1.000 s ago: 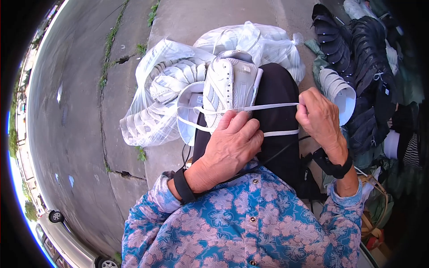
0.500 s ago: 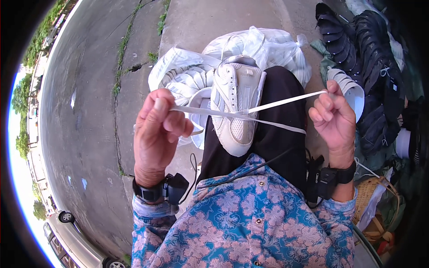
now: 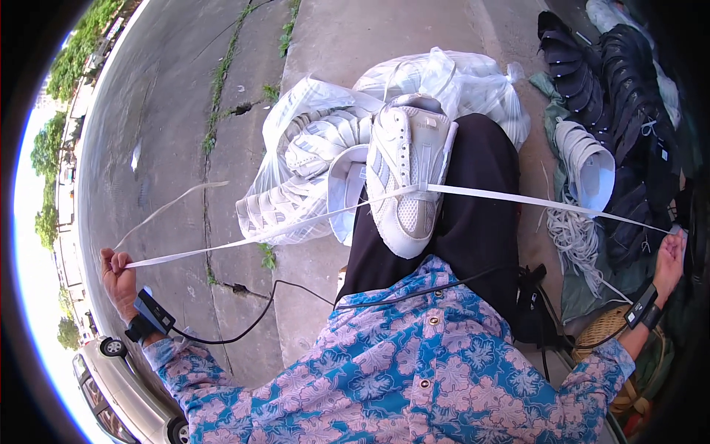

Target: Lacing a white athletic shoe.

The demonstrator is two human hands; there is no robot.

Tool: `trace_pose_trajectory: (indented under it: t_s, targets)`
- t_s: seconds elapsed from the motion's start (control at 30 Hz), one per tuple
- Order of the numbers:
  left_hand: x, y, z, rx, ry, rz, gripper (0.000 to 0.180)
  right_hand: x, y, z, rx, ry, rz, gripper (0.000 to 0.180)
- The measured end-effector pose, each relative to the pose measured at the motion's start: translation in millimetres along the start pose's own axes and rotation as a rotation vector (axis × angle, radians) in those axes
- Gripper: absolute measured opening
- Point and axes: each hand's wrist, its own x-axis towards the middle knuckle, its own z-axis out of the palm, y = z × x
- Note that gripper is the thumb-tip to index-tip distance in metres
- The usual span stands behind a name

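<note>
The largest surface is grey, rough pavement (image 3: 148, 103), cracked and weed-lined, stretching to the left of the white shoe (image 3: 407, 170), the landmark here. On the near side of the shoe is the person's blue shirt (image 3: 370, 362), printed with pale pink flowers and closed by round snaps. A long, ridged heap of black shoe pieces (image 3: 632, 111) lies well to the right of the shoe. Thin, crinkled, translucent plastic bags (image 3: 473, 81) bulge behind it and to its left, with nested pale shoe pieces showing through. Smooth black trousers (image 3: 484, 159) lie under the shoe, which rests on the person's lap, toe toward the shirt, its upper mixing fine mesh with smooth panels and a row of small round eyelets. To its right, a loose tangle of stringy white laces (image 3: 575, 240) hangs. Both hands are spread far apart: the left hand (image 3: 118, 281), well left of the shoe, and the right hand (image 3: 669, 259), well right of it, each have curled fingers gripping one flat white lace (image 3: 510, 197), stretched taut across the shoe, just toe-side of the eyelets.
</note>
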Motion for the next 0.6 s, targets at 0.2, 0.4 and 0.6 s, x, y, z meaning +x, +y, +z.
trace_pose_trajectory:
  t_s: [0.2,0.4,0.6]
  targets:
    - [-9,112,-29,0.285,0.321,0.237,0.026,-9,-31,-65,-0.3,0.245,-0.159,0.037]
    - [42,155,-117,0.435,0.503,0.285,0.025,-52,-177,-96,-0.949,0.294,-0.355,0.041]
    - [-58,38,27,0.704,0.175,0.159,0.022,-56,57,77,-0.595,-0.103,-0.014,0.052]
